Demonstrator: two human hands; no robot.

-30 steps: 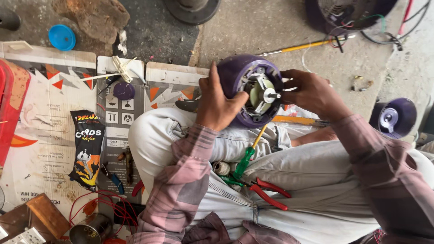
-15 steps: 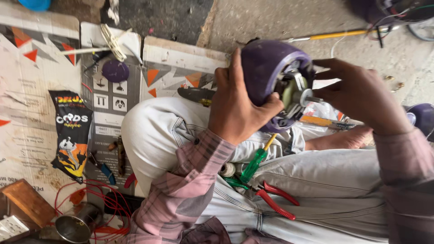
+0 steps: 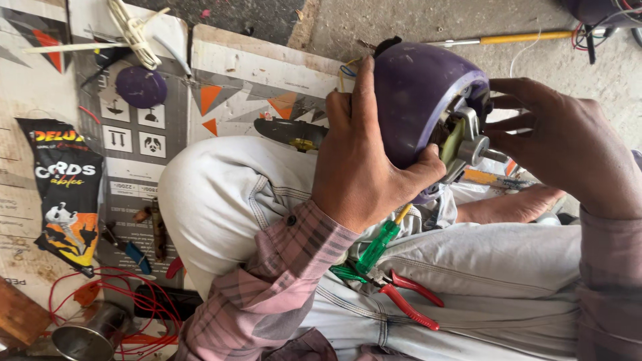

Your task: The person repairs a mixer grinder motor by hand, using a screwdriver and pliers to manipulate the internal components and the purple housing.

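**Purple housing held over the lap**

We are seeing a metal cup (image 3: 90,339) far below our fingers; we cannot tell what is in it. Our left hand (image 3: 364,160) is wrapping the purple motor housing (image 3: 418,100), fingers curled on its dome and thumb pressing under the rim. Our right hand (image 3: 565,144) is reaching with loosely spread fingers to the metal shaft (image 3: 476,150). Below our left wrist, a green screwdriver (image 3: 378,246) and red pliers (image 3: 411,297) are lying on the lap. Compared with half a second ago, the housing is sitting slightly higher and turned more toward the right hand.

Left hand (image 3: 364,170) cupped, fingers upward, thumb out; right hand (image 3: 568,144) half-curled, fingertips toward it.
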